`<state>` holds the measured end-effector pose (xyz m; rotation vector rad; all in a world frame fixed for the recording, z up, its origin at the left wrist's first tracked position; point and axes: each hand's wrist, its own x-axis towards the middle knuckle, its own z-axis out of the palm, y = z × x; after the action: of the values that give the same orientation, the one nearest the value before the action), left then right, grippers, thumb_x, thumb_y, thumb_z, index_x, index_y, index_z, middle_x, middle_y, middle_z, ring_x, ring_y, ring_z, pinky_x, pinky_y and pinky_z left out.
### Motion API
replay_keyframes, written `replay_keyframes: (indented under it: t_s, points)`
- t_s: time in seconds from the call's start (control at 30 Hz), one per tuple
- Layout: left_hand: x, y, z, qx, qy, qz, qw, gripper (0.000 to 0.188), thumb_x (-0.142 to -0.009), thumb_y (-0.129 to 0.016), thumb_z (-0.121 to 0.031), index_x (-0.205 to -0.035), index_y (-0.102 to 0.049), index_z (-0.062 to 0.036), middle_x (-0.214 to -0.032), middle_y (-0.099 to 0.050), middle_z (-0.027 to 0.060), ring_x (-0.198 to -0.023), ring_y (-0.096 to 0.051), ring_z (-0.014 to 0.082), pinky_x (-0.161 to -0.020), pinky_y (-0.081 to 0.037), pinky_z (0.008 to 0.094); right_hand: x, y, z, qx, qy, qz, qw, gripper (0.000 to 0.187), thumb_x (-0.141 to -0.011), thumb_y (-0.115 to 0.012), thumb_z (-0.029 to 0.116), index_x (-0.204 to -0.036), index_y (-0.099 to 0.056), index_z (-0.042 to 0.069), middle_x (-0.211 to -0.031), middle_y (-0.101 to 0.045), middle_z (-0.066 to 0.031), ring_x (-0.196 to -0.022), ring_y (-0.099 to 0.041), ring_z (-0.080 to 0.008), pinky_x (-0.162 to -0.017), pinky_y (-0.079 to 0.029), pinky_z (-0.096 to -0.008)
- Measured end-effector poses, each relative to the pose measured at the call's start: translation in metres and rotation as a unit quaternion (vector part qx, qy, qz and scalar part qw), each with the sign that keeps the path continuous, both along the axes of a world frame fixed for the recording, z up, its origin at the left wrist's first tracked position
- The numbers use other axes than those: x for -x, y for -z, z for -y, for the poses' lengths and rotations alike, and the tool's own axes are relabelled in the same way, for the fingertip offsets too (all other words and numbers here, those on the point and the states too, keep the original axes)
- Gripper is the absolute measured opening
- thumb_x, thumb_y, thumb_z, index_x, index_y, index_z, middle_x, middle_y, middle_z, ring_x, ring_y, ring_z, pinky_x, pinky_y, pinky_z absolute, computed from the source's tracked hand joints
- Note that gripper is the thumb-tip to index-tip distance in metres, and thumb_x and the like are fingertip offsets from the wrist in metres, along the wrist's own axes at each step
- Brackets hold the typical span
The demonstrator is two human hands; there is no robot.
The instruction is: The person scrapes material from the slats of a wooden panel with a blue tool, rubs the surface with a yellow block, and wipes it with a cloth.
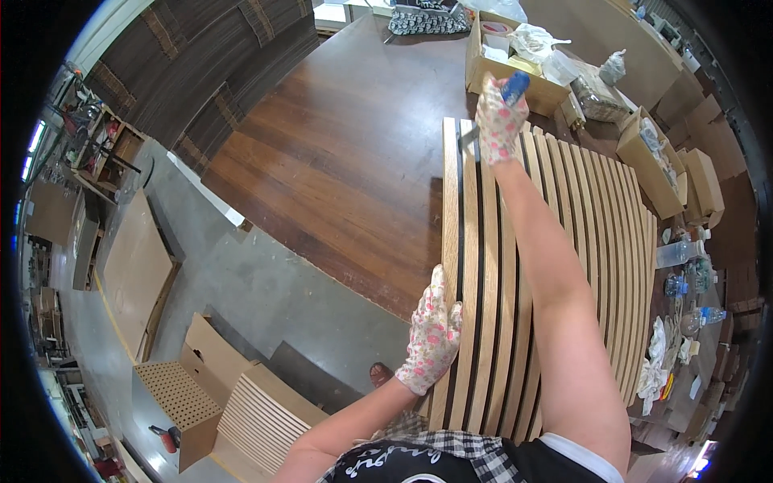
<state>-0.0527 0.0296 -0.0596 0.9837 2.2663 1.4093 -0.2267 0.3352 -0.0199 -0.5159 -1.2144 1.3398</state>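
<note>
A slatted wood panel (555, 233), light wooden strips with dark gaps between them, lies on the brown table in front of me. My right hand (499, 129), in a white glove with pink flowers, reaches to the panel's far left corner. It is closed round a tool with a blue handle (515, 87); a flat metal blade (469, 138) shows beside the hand, at the first strips. The tool's exact kind is unclear. My left hand (432, 338), gloved alike, rests against the panel's near left edge, its fingers stretched out and its thumb apart.
The brown tabletop (338, 145) extends to the left and far side. Beyond the panel stands an open cardboard box (523, 92) with bags and packets. Bottles (680, 253) and cloths (656, 366) lie at the right. On the floor at lower left are cardboard pieces (217, 362) and another slatted panel (262, 419).
</note>
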Motion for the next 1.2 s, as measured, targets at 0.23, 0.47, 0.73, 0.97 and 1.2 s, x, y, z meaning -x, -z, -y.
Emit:
replay_keyframes:
  t_s: [0.23, 0.47, 0.73, 0.97, 1.2]
  points:
    - [0.000, -0.001, 0.001, 0.011, -0.001, 0.002, 1.000, 0.062, -0.094, -0.052, -0.016, -0.145, -0.025, 0.0039, -0.140, -0.040, 0.0253, -0.124, -0.045, 0.0390, -0.104, -0.037, 0.0449, 0.012, -0.007, 0.004, -0.038, 0.010, 0.031, 0.999, 0.014, -0.084, -0.070, 0.013, -0.079, -0.057, 0.011, -0.061, -0.052, 0.0043, -0.048, -0.049, -0.0070, -0.043, -0.038, -0.0227]
    - [0.000, 0.001, 0.001, 0.004, 0.001, 0.012, 1.000, 0.062, -0.094, -0.052, -0.017, -0.145, -0.024, 0.0035, -0.140, -0.040, 0.0253, -0.126, -0.044, 0.0387, -0.104, -0.036, 0.0440, -0.001, -0.016, 0.007, 0.015, -0.081, 0.006, 0.997, 0.017, -0.081, -0.073, 0.014, -0.077, -0.057, 0.011, -0.062, -0.052, 0.0045, -0.049, -0.046, -0.0058, -0.046, -0.036, -0.0236]
    - [0.001, 0.000, 0.002, 0.001, 0.010, 0.032, 0.999, 0.062, -0.094, -0.051, -0.015, -0.145, -0.022, 0.0052, -0.143, -0.036, 0.0269, -0.128, -0.040, 0.0405, -0.106, -0.033, 0.0444, 0.019, -0.023, 0.030, -0.294, 0.051, 0.182, 0.937, 0.028, -0.084, -0.071, 0.030, -0.085, -0.061, 0.004, -0.068, -0.063, -0.0087, -0.062, -0.062, -0.0204, -0.060, -0.048, -0.0352]
    - [0.000, 0.001, 0.002, 0.000, 0.003, 0.044, 0.999, 0.061, -0.093, -0.053, -0.013, -0.144, -0.025, 0.0048, -0.137, -0.042, 0.0265, -0.124, -0.044, 0.0399, -0.105, -0.036, 0.0433, 0.022, -0.012, 0.032, -0.250, 0.024, 0.348, 0.903, 0.030, -0.084, -0.070, 0.035, -0.083, -0.063, 0.006, -0.066, -0.061, -0.0058, -0.060, -0.061, -0.0192, -0.058, -0.049, -0.0329]
    - [0.002, -0.001, 0.001, -0.015, 0.001, 0.038, 0.999, 0.062, -0.092, -0.053, -0.013, -0.144, -0.025, 0.0060, -0.134, -0.044, 0.0273, -0.120, -0.046, 0.0406, -0.103, -0.037, 0.0440, -0.019, -0.015, 0.038, -0.067, -0.077, 0.137, 0.985, 0.020, -0.083, -0.073, 0.022, -0.080, -0.059, 0.009, -0.069, -0.057, 0.0014, -0.058, -0.053, -0.0088, -0.052, -0.046, -0.0255]
